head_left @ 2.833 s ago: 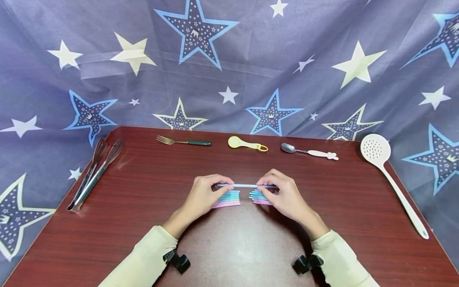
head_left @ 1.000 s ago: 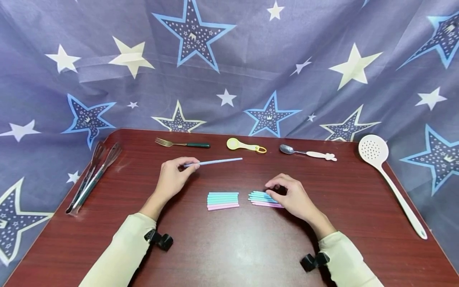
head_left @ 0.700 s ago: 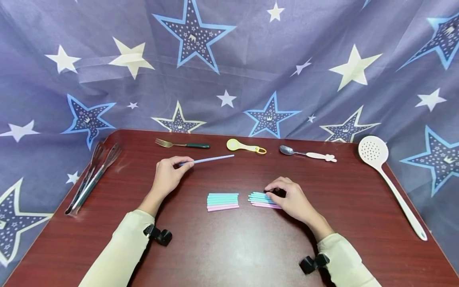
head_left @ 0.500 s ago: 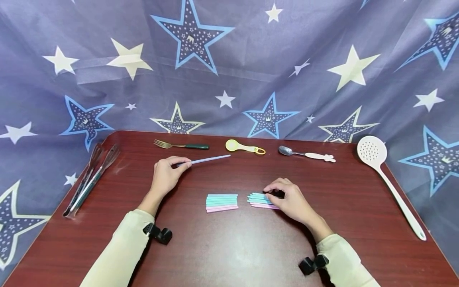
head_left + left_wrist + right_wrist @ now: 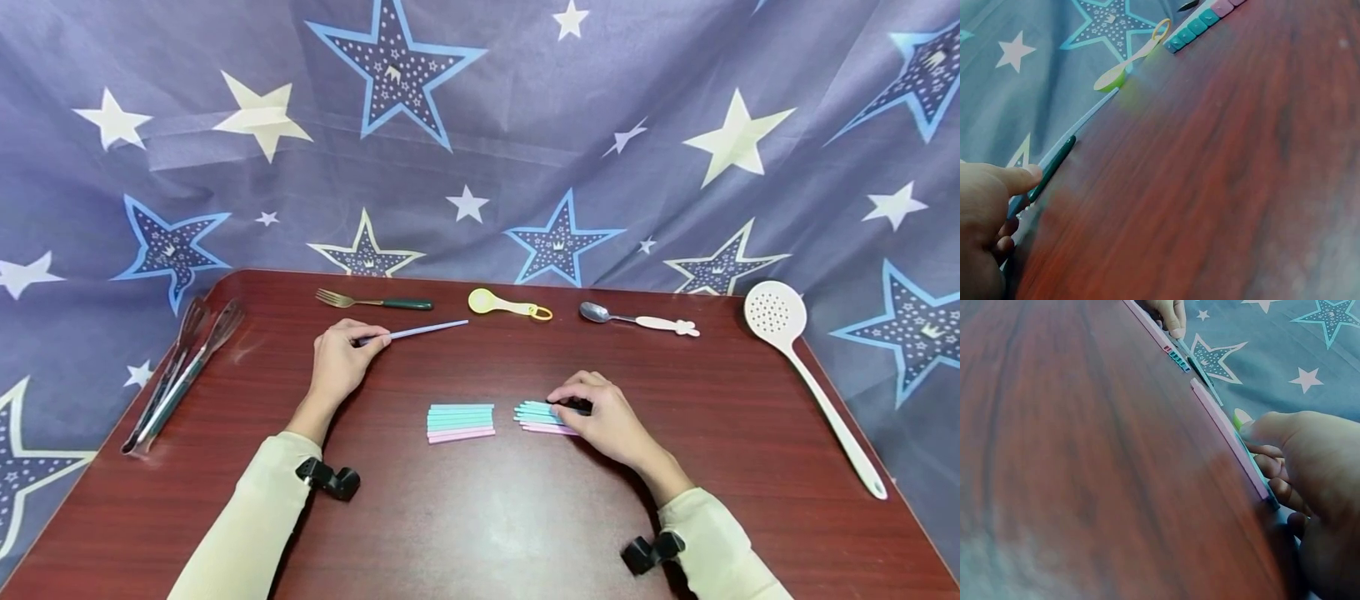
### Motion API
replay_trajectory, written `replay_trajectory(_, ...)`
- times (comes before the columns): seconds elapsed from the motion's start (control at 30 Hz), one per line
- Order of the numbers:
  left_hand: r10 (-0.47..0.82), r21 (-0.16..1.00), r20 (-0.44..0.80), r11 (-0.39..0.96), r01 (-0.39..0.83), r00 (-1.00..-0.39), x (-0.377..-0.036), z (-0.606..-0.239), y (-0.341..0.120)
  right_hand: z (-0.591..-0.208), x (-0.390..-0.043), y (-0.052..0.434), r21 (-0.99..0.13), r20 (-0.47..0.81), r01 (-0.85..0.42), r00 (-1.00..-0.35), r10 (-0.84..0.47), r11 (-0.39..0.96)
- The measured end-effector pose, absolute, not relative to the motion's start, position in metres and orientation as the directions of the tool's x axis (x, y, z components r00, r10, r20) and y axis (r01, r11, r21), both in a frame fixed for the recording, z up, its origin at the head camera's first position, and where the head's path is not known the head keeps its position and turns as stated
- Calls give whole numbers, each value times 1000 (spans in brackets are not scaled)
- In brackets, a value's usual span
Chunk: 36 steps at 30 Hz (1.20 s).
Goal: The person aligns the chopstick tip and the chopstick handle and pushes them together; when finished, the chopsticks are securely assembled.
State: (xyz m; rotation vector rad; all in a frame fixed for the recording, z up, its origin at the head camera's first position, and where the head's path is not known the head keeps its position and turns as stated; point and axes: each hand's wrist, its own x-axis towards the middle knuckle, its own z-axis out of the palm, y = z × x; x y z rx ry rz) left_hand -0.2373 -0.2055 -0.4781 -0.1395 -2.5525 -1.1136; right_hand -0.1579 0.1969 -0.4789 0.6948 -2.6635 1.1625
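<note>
In the head view, my left hand (image 5: 341, 358) pinches one end of a long, thin, light-blue stick (image 5: 431, 328) between thumb and fingers. The stick points right, just in front of a green-handled fork (image 5: 405, 304). Shorter-looking pastel sticks lie in two side-by-side groups mid-table: a left group (image 5: 461, 422), teal with pink at the front, and a right group (image 5: 534, 412) in similar colours. My right hand (image 5: 603, 421) rests over the right group's far end, thumb and fingers loosely bent with a small gap between their tips. It hides the ends of those sticks.
Along the back edge lie a yellow measuring spoon (image 5: 510, 306) and a spoon (image 5: 637, 320) with a white handle. Tongs (image 5: 180, 379) lie near the left edge, a white slotted skimmer (image 5: 813, 379) near the right. A starry cloth (image 5: 480, 150) hangs behind the table.
Earlier both hands held the long stick over the groups. My right hand has let go and come down onto the right group; my left hand has carried the stick left and back, near the fork.
</note>
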Motion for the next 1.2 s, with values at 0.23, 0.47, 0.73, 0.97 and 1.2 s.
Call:
replay_trajectory(0.23, -29, 675, 315, 709, 202, -949, -238, -479, -207, -479, -158, 196, -654, 307, -467, -883, -355, 596)
replay_trajectory(0.47, -22, 659, 302, 728, 192, -953, -238, -478, -208, -479, -157, 194, -638, 321, -483, -875, -363, 600)
replay_trajectory(0.73, -68, 713, 297, 679, 174, -952, -233, -473, -204, -478, -155, 195, -632, 308, -474, -880, -362, 613)
replay_trajectory(0.97, -97, 731, 336, 653, 195, -937, -222, -465, -198, -478, -155, 195, -628, 309, -474, -880, -362, 617)
replay_trajectory(1.2, 4, 785, 277, 576, 228, -961, -196, -455, -165, -477, -156, 197, -618, 314, -484, -875, -370, 620)
